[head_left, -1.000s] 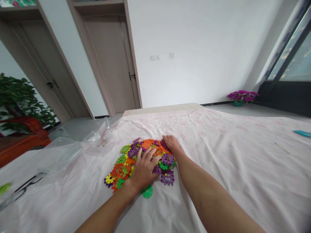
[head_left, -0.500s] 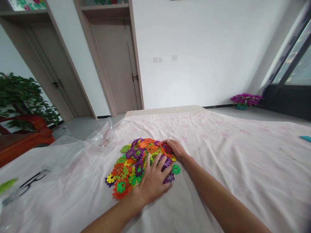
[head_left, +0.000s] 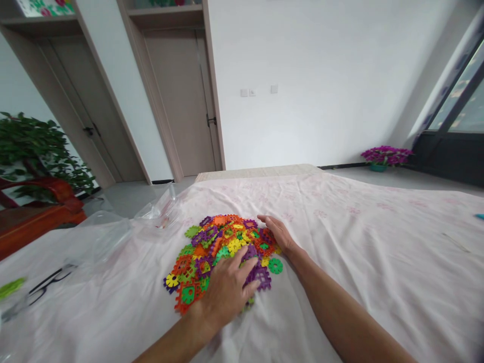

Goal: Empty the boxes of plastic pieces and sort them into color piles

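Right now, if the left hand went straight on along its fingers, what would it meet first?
Likely the purple pieces just ahead of the left hand, in the colorful pile; depth is unclear, so it may already touch them.

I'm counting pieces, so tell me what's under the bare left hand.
Partly under the bare left hand, notched purple plastic pieces show; whatever its palm covers cannot be seen.

The left hand (head_left: 227, 290) is showing bare fingers (head_left: 239, 256) and a broad, bare back (head_left: 225, 282). The right hand (head_left: 279, 234) is showing bare too. The left forearm (head_left: 183, 327) and right forearm (head_left: 340, 307) are widening smoothly from narrow, bare wrists (head_left: 298, 253).
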The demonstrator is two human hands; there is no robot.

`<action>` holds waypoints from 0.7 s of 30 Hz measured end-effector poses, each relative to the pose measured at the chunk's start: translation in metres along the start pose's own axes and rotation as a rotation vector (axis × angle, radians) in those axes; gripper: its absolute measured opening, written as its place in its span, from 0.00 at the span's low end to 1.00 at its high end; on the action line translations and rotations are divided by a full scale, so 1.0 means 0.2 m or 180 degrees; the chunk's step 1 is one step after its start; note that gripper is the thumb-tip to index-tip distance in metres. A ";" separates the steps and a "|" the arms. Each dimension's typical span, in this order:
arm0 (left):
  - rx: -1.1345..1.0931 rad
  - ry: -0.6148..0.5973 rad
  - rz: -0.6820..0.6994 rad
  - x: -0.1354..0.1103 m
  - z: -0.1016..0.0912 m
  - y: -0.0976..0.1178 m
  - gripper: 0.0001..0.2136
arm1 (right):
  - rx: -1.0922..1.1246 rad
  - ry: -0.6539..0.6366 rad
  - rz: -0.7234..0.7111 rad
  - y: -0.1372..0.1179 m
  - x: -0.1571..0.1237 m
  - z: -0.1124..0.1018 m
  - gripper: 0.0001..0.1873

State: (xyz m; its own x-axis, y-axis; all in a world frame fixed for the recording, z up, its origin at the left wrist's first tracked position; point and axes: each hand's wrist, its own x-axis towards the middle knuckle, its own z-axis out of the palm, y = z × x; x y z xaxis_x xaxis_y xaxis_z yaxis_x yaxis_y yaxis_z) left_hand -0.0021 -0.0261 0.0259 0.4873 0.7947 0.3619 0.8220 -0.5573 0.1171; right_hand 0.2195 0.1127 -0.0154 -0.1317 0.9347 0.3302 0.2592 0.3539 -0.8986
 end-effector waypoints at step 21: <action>-0.1176 0.0240 -0.1464 -0.04 0.19 -0.93 0.27 | -0.0160 -0.0190 0.0227 -0.09 -0.04 0.08 0.40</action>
State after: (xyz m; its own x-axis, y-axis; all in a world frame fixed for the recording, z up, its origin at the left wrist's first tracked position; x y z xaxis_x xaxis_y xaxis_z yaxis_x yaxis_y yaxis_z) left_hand -0.1472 0.0792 -0.0346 0.0719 0.9627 0.2609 0.7802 -0.2173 0.5866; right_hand 0.2015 0.0983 -0.0064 -0.1676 0.9545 0.2468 0.3174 0.2892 -0.9031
